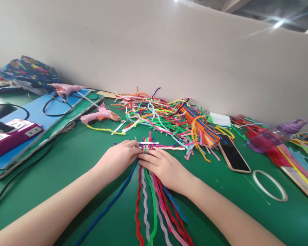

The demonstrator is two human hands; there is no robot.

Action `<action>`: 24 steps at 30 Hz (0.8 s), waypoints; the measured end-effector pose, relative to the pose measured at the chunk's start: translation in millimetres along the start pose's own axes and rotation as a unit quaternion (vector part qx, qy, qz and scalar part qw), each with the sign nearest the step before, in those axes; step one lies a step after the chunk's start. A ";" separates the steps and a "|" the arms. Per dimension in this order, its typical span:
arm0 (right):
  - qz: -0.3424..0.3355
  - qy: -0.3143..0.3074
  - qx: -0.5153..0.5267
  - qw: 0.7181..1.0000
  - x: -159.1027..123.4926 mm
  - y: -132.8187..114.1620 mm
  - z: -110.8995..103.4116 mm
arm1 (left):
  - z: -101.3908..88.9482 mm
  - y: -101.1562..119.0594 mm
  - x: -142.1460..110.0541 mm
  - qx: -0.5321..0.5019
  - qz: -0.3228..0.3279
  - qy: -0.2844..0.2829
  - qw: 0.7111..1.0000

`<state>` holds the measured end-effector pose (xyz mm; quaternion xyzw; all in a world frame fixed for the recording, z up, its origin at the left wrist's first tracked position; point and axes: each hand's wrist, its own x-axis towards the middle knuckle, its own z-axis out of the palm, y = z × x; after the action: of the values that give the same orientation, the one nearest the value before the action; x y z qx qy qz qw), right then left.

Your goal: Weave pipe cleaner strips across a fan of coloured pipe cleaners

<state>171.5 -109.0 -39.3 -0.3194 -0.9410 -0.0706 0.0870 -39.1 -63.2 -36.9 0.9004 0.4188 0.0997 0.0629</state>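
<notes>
- The table point(56, 188) is green, and its far side runs up to a pale upright panel point(154, 51) spanning the view; both forearms come in low over the near part, left and right.
- Bare green surface shows between the left forearm and the black cable point(38, 162), and again between the right forearm and the white ring point(284, 195).
- On the left, the room is bounded by the cable, the purple power strip point(12, 135) and the blue board point(38, 119). One pink glue gun point(68, 89) lies on the board's far part; another pink glue gun point(101, 115) lies on the table, nearer the hands.
- Ahead of the hands, a loose pile of colored pipe cleaners point(154, 114) reaches nearly to the panel.
- On the right, the phone point(234, 155) lies beside a bundle of orange and blue pipe cleaners point(202, 126), with the purple bottle point(274, 136) beyond it.
- The pipe-cleaner weave point(147, 145) sits between and just beyond the fingertips, crossed by white pieces; its long strands point(146, 205) run back toward the near side between the forearms, a blue strand point(113, 201) slanting off to the left.
- The left hand point(119, 156) has its fingers drawn together on the weave's left edge.
- The right hand point(166, 168) lies across the strands, fingers close together and tips meeting the left hand's; its thumb is hidden, so how far that grip closes cannot be told.
</notes>
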 end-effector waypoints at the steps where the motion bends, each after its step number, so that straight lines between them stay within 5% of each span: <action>1: -0.002 -0.002 0.000 1.000 0.0 0.3 0.0 | 0.0 -0.2 0.2 -0.005 -0.003 -0.001 1.000; 24: 0.031 0.006 0.051 0.998 -2.0 -1.9 1.1 | -0.4 3.9 -0.6 0.015 0.005 0.014 1.000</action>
<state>171.7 -111.5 -41.0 -0.3432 -0.9325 -0.0215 0.1108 -36.7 -66.2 -35.8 0.9017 0.4167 0.1067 0.0434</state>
